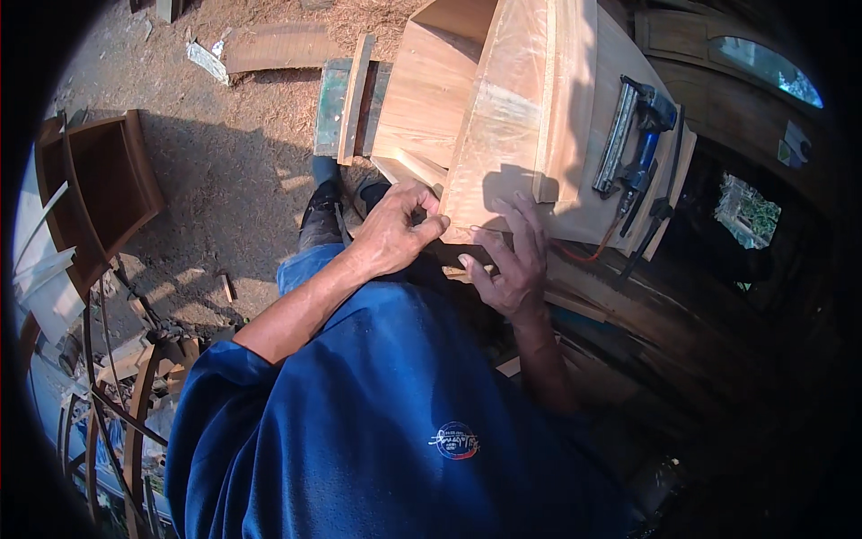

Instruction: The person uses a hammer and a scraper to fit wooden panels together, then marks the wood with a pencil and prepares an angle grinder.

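Note:
A large pale wooden box-like piece (503,117) with angled panels stands in front of me. At its near corner is my left hand (395,229), thumb and forefinger drawn together against the panel's edge. What lies between those fingertips, if anything, is too small to make out. My right hand (512,265) is just right of that corner, fingers spread and partly bent, with nothing seen in it. Its fingertips are close to the near edge; whether they touch I cannot tell. On the panel to the right lies an air nailer (633,139) with a blue grip and an orange hose (588,256).
A green-sided bench (332,108) with a wood strip (356,99) stands beyond my feet. A brown wooden frame (117,184) is at the left, above scattered offcuts (135,359). Shavings cover the ground. Dark boards (700,99) stand at the right.

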Available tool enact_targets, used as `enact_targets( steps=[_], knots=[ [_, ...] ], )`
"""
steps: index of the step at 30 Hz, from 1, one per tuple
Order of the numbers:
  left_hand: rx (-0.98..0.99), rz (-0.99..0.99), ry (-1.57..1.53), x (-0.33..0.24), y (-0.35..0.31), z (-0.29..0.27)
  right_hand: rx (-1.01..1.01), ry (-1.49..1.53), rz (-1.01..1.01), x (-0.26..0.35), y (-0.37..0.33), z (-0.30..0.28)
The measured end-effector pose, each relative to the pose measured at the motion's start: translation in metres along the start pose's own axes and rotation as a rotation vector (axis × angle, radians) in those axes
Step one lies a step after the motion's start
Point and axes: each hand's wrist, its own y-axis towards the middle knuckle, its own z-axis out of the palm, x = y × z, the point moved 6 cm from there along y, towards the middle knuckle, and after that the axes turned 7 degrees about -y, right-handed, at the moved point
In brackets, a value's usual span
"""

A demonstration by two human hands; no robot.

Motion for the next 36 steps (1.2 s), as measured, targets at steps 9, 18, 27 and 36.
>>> enact_targets(
  steps=[9, 18, 27, 36],
  knots=[
    [-0.193, 0.348, 0.385, -0.045, -0.018, -0.006, -0.19, 0.091, 0.11, -0.035, -0.028, 0.018],
    [0.144, 0.415, 0.858, -0.061, -0.025, 0.03, -0.305, 0.292, 0.124, -0.059, -0.042, 0.035],
    [0.007, 0.546, 0.852, -0.053, -0.019, 0.044, -0.355, 0.339, 0.097, -0.077, -0.049, 0.04],
    [-0.178, 0.594, 0.906, -0.053, -0.029, 0.034, -0.285, 0.432, -0.026, -0.088, -0.044, 0.016]
  ],
)
